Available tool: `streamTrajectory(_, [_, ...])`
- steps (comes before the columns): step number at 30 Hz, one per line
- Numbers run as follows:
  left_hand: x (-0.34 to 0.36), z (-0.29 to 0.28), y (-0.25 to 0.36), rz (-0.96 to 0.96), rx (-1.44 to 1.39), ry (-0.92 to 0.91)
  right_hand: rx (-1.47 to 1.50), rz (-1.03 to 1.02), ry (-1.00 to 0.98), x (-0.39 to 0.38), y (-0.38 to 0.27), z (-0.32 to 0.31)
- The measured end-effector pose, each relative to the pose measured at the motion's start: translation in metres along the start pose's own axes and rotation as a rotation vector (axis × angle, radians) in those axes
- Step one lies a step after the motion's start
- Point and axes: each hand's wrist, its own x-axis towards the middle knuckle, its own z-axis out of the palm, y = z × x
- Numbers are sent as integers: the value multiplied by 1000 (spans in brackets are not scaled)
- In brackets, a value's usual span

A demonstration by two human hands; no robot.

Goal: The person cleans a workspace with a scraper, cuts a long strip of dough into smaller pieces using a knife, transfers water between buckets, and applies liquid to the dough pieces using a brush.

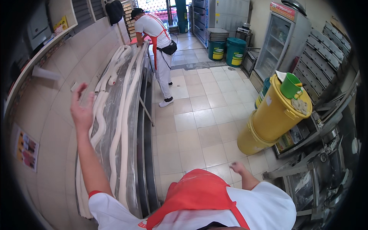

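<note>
My left hand (81, 109) is raised in front of the tiled wall, its fingers apart and nothing in it. Below and beside it, long pale ropes of dough (124, 115) run the length of a narrow metal table (111, 101) dusted with flour. Some ropes are straight; others along the wall side curve and bend. My right hand (238, 167) hangs over the tiled floor at my right side, away from the table. Its fingers look loosely curled, and I see nothing in them.
At the table's far end a co-worker (155, 36) in a red apron leans over it. Yellow drums (278, 111) stand to the right, with a green mug (291, 85) on top. Behind them are a glass-door fridge (276, 42), teal buckets (235, 51) and metal machinery (306, 180).
</note>
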Motion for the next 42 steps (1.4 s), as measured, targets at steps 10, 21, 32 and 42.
streamTrajectory(10, [58,187,-200,-259,-75,205,391,-663,71,187,-452,-246])
streamTrajectory(21, [14,668,-203,-322,-161,-796,266,153,98,505,-167,-219])
streamTrajectory(32, [-145,742,-367,-1009,434,-1724,376,86,166,773,-203,-394])
streamTrajectory(42, [-64,1132,-455,-410,143,-1922,142,332,-24,999,-143,-512])
